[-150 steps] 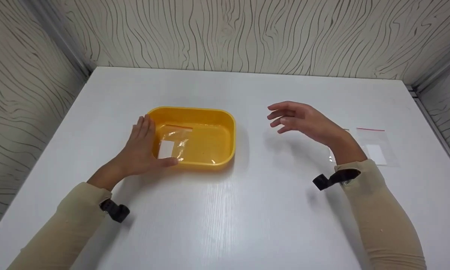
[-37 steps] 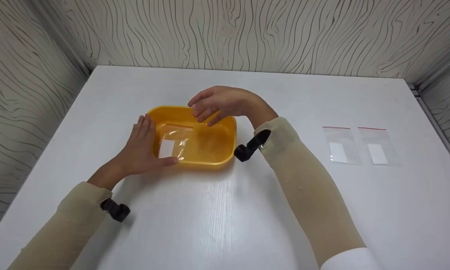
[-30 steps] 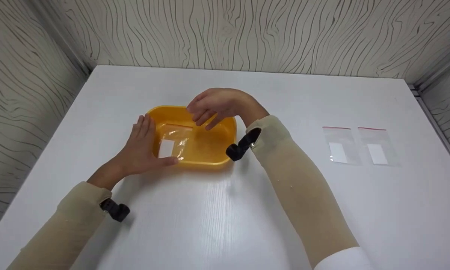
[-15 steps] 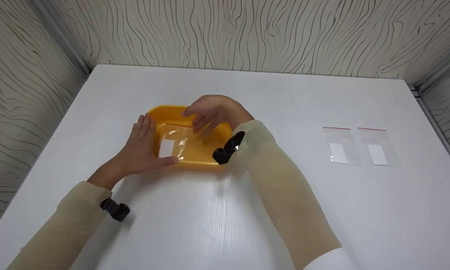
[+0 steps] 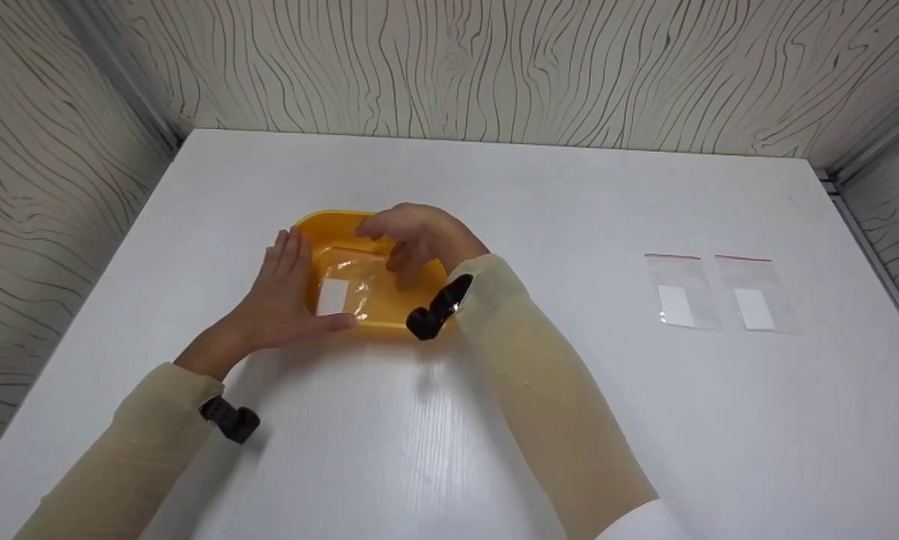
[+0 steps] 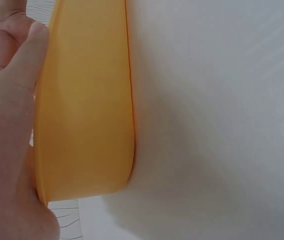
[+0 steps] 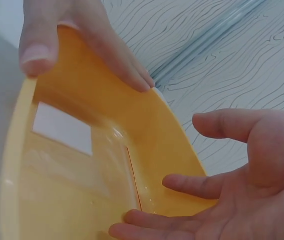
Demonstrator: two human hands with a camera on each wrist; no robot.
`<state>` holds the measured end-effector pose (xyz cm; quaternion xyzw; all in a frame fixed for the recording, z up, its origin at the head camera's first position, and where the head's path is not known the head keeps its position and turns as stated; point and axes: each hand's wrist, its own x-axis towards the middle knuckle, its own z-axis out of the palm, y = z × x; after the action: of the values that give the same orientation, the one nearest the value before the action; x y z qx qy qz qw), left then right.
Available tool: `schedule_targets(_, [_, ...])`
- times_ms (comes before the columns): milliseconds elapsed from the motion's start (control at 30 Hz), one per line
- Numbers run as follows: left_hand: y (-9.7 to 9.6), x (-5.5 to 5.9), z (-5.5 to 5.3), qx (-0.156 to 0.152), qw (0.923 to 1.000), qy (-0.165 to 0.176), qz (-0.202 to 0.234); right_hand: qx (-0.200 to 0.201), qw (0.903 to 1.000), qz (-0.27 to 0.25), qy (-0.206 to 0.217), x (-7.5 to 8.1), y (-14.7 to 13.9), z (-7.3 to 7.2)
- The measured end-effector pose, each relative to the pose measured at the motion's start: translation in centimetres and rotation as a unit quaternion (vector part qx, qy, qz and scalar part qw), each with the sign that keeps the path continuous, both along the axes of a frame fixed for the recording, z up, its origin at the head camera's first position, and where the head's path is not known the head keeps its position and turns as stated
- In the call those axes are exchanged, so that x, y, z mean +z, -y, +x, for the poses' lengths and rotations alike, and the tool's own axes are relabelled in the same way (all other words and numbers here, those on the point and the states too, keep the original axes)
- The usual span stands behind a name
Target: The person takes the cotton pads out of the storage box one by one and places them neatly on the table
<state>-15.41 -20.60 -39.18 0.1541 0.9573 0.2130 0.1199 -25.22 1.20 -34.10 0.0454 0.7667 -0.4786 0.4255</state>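
A yellow plastic container (image 5: 389, 306) stands on the white table. My left hand (image 5: 273, 304) rests against its left end, the fingers straight at the far left corner and the thumb along the near rim. Inside lies a clear zip-lock bag (image 5: 350, 283) with a red seal line and a white label (image 7: 62, 127). My right hand (image 5: 418, 238) reaches over the container's right part, fingers spread and loosely bent, pointing down inside. In the right wrist view its fingertips (image 7: 131, 217) are close to the bag's sealed edge; whether they touch it I cannot tell.
Two more clear zip-lock bags, a left one (image 5: 682, 291) and a right one (image 5: 757, 292), lie side by side on the right of the table. A patterned wall panel (image 5: 494, 71) rises behind the table's far edge.
Over the last second my right hand has moved left and down into the container, closer to the bag. Earlier it was above the table's right half. My left hand has kept its place.
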Motion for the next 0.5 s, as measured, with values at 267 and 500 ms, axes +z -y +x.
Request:
schedule_targets(267, [0.1, -0.1, -0.1, -0.004, 1.0000, -0.002, 0.002, -0.030, 0.9976, -0.061, 0.013, -0.7, 0.9, 0.6])
schedule_targets(500, [0.1, -0.3, 0.0, -0.005, 1.0000, -0.005, 0.000, -0.059, 0.9937, -0.095, 0.013, -1.3, 1.7, 1.0])
